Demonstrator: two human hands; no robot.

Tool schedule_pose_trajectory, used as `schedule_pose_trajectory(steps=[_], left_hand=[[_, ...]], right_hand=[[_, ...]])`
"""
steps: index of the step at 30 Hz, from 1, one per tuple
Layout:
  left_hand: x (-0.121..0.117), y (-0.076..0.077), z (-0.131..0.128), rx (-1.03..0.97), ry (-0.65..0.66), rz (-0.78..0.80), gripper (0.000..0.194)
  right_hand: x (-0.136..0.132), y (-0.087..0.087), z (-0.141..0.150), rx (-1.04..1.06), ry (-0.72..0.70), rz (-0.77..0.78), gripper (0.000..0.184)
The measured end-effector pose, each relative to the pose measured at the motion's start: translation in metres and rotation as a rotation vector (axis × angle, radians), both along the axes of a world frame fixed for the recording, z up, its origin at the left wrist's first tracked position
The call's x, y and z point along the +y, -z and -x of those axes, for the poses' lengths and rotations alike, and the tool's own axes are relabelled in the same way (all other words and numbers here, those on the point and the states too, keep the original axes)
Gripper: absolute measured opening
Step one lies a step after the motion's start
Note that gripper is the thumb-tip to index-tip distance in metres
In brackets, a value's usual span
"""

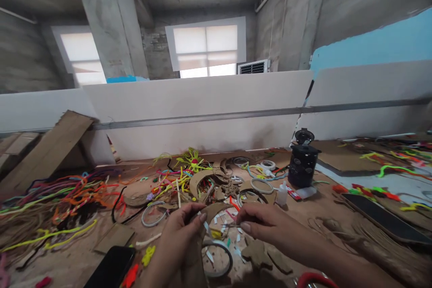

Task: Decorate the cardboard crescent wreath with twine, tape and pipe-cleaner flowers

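Observation:
My left hand is closed on a curved, crescent-like piece of brown cardboard, with the thumb and fingers pinching its edge. A narrow white strip shows beside that thumb. To the right, my right hand has its thumb and forefinger pressed together, and a thin line pokes out from them toward the cardboard; what it is I cannot make out. Below and between the hands lie a roll of tape and small white scraps. A star-shaped cardboard piece rests under my right wrist.
A black phone lies front left, near coloured pipe cleaners. Red scissor-like handles show at the front edge. A black lidded canister and a small white bottle stand right of centre. Cardboard sheets lean back left.

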State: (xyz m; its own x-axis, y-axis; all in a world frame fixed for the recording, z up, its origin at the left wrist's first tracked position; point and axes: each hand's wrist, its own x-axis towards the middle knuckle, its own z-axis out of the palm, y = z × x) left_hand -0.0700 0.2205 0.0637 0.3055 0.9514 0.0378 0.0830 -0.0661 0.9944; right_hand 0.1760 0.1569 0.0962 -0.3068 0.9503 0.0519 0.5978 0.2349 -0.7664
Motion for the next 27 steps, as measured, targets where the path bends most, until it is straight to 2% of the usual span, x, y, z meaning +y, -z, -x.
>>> schedule_pose_trajectory(steps=[5,9,15,21,27], left_hand=[[0.001,0.001,0.005,0.065,0.01,-0.05,0.038],[-0.002,0.002,0.006,0.119,0.022,-0.101,0.034],[-0.007,-0.001,0.003,0.135,0.052,-0.116,0.03],[-0.01,-0.005,-0.001,0.183,0.054,-0.155,0.025],[-0.01,-0.002,-0.003,0.155,0.062,-0.116,0.028]], right_hand=[[0.001,-0.015,0.019,-0.191,0.018,-0.03,0.016],[0.0,-0.021,0.031,-0.332,0.048,-0.074,0.012],[0.005,-0.033,0.041,-0.416,0.086,-0.145,0.008],[0.014,-0.037,0.043,-0.496,0.055,-0.203,0.009],[0.017,-0.044,0.041,-0.492,0.004,-0.143,0.011]])
